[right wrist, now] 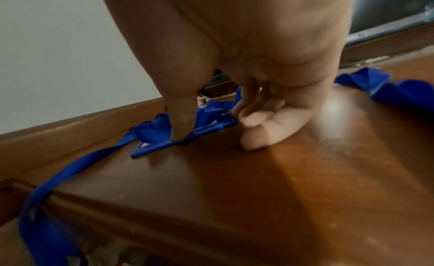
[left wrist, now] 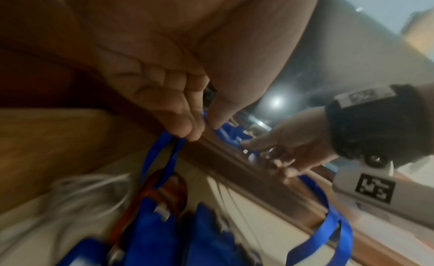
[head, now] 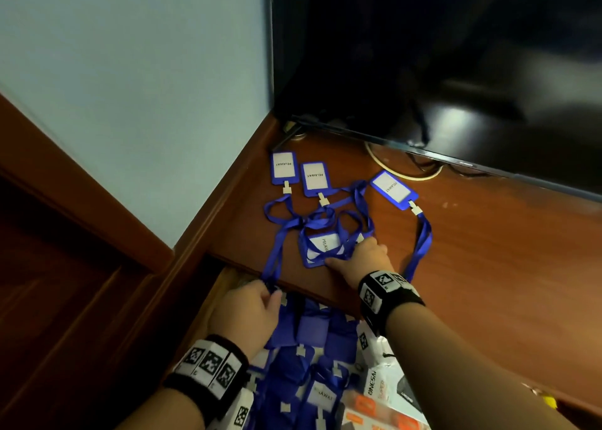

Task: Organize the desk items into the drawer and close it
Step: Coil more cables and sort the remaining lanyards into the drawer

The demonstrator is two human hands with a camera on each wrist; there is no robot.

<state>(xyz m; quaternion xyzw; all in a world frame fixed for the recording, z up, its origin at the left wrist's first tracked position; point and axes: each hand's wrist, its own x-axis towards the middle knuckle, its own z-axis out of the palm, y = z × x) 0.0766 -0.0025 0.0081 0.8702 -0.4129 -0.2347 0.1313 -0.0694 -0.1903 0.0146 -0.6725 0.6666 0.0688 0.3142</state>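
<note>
Several blue badge holders with blue lanyards lie on the wooden desk [head: 472,266]. Three of them [head: 283,169] [head: 316,176] [head: 392,187] sit at the back. A fourth badge holder [head: 321,247] [right wrist: 152,149] lies near the front edge under tangled straps. My right hand [head: 345,253] [right wrist: 211,128] pinches it, thumb on its near edge and curled fingers on its right side. My left hand [head: 273,294] [left wrist: 204,127] pinches a lanyard strap [head: 275,253] [left wrist: 150,158] [right wrist: 77,166] that runs from the desk over the edge into the open drawer [head: 224,276]. More blue badges [head: 306,328] lie in the drawer.
A dark screen [head: 456,71] stands at the back of the desk with a white cable [head: 391,169] beneath it. White and orange packets [head: 381,394] fill the drawer's right side. A pale wall [head: 130,104] borders the desk on the left.
</note>
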